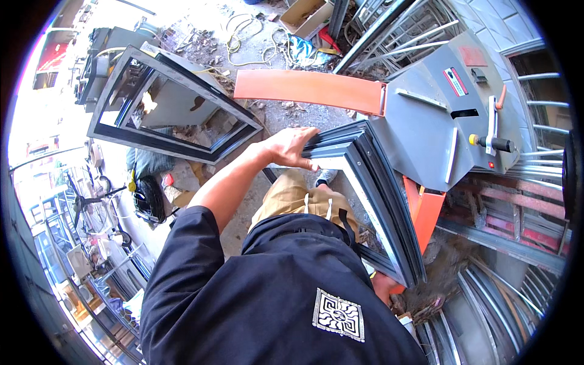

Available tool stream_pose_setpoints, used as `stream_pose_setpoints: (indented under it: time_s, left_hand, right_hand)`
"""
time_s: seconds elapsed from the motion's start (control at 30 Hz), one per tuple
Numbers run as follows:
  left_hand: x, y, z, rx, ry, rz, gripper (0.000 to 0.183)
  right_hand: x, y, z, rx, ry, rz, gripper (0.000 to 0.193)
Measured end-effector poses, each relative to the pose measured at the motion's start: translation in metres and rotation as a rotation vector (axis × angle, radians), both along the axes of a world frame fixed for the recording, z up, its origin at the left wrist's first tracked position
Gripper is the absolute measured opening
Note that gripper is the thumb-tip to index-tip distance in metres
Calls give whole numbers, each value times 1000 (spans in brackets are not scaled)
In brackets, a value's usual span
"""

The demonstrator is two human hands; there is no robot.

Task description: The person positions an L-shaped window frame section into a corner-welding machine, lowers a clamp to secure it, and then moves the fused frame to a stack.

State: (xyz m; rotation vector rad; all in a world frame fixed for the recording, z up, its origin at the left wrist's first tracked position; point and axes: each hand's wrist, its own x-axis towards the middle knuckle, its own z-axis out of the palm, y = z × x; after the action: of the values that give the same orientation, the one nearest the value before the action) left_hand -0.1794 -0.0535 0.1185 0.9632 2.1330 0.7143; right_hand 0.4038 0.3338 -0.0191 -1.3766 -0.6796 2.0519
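A dark grey metal window frame stands on edge against the front of my body. My left hand is closed over its upper left corner, thumb on the near face and fingers on the far side. Low on the right, my right hand grips the bottom corner of the same frame, its fingers partly hidden behind it. Just beyond the frame is a grey machine with orange arms. My shorts and one shoe show through the frame's opening.
Another grey window frame leans at the left. A yellow cord and an open cardboard box lie on the littered floor. Metal profiles are piled at the far right, with more lengths at the lower right. A black cable coil sits left.
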Motion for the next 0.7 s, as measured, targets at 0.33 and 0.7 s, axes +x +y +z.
stream_pose_setpoints:
  time_s: [0.33,0.7]
  left_hand:
    - [19,-53,14,178,15,69,128]
    - [101,-202,21,465,13,209,132]
  right_hand:
    - [-14,-24,41,193,-209,14,76]
    - [29,-153,105,331,355,203,73]
